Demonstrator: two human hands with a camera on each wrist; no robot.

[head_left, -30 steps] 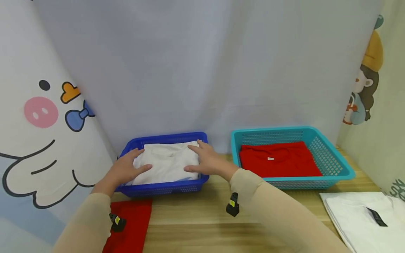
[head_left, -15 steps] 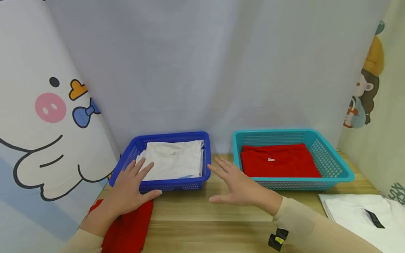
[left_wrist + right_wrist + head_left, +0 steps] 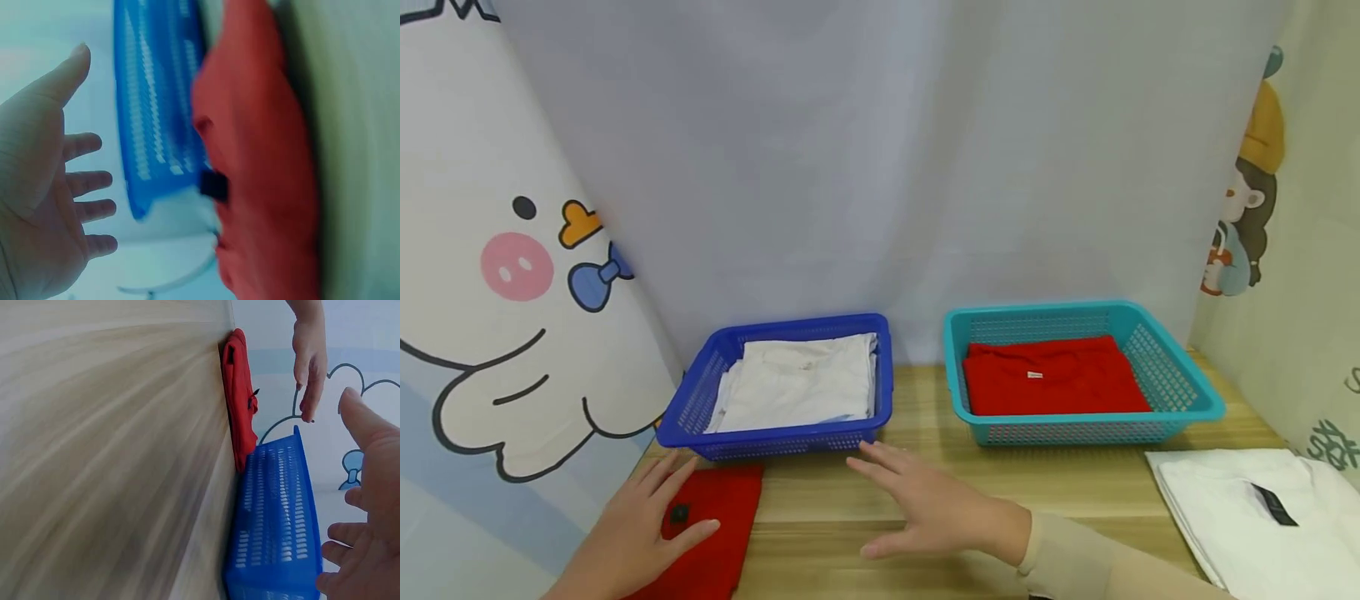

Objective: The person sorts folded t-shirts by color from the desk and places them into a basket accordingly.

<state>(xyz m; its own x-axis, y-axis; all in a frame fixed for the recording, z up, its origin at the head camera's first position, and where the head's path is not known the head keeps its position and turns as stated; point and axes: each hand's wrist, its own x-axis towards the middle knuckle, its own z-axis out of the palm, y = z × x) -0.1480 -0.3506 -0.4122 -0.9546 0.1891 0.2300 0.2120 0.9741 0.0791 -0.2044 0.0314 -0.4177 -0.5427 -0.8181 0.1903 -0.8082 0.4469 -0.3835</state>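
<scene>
My left hand hovers over the folded red garment at the table's left, its fingers spread and holding nothing. A small dark tag shows on that garment beside the thumb. Over the bare wood, in front of the blue basket, my right hand hangs with fingers extended and nothing in them. Folded white clothing lies inside the blue basket. In the left wrist view the red garment is blurred, apart from the palm.
At right stands a turquoise basket with a folded red shirt in it. A folded white shirt with a black label lies at the table's right. A pale curtain rises behind the baskets.
Both hands have withdrawn from the white clothing in the blue basket. The left hand has come down over the red garment; the right hand has moved back over the table.
</scene>
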